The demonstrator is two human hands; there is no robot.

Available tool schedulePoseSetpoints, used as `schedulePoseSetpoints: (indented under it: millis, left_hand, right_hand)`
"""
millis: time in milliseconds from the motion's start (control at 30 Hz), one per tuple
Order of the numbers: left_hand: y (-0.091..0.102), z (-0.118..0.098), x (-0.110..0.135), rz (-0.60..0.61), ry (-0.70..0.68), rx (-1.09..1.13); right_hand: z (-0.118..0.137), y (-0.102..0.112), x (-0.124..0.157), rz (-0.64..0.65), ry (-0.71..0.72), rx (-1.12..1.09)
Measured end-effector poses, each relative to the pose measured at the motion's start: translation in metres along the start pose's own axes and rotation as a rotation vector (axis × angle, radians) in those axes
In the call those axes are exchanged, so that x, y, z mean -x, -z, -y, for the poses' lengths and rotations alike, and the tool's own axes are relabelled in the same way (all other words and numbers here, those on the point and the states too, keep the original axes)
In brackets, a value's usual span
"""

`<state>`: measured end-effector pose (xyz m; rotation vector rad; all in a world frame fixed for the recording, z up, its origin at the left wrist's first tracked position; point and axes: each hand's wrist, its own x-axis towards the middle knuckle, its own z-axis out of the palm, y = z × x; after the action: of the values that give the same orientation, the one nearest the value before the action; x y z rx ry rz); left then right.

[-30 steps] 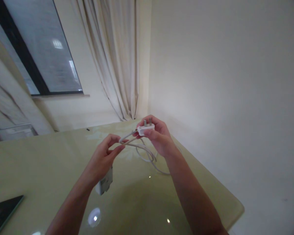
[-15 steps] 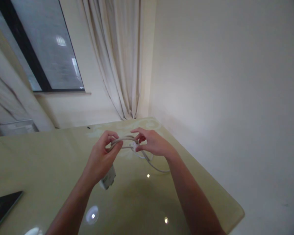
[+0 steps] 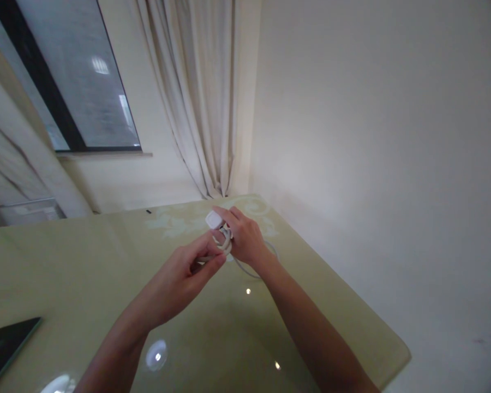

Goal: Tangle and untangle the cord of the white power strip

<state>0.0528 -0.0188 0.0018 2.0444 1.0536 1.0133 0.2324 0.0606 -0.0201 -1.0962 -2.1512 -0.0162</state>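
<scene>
Above the table, my left hand is closed in a pinch on a coiled white cable. My right hand is closed around the other side of the coil, its fingers partly hidden. A small white block with rounded corners, like a plug or adapter, shows at the right fingertips, just above the coil. I cannot make out whether it has prongs. Behind my right wrist, a loose loop of the cable curves out over the tabletop.
The glossy pale green table reaches the plain wall on the right. A dark flat device like a tablet lies at the left front. A small black object is near the back edge. Curtains and a window are behind.
My hands have come together, the left moving right. The coil is bunched tighter and the small white block is now raised above it. A larger white block under my left hand has gone from view.
</scene>
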Motion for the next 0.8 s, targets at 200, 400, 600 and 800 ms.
schedulePoseSetpoints:
  millis: [200,400,600,800]
  left_hand:
    - [0.01,0.01,0.003,0.109,0.038,-0.05]
    - [0.018,0.014,0.001,0.035,0.023,-0.154]
    - [0.023,0.017,0.0,0.014,0.016,-0.222]
    - [0.021,0.016,-0.003,-0.02,-0.055,-0.303]
  right_hand:
    - [0.001,0.002,-0.001,0.087,0.08,0.223]
    - [-0.006,-0.004,-0.003,0.087,0.024,0.058]
    - [-0.022,-0.01,-0.006,0.07,0.026,-0.741]
    - [-0.018,-0.012,-0.008,0.065,-0.169,-1.292]
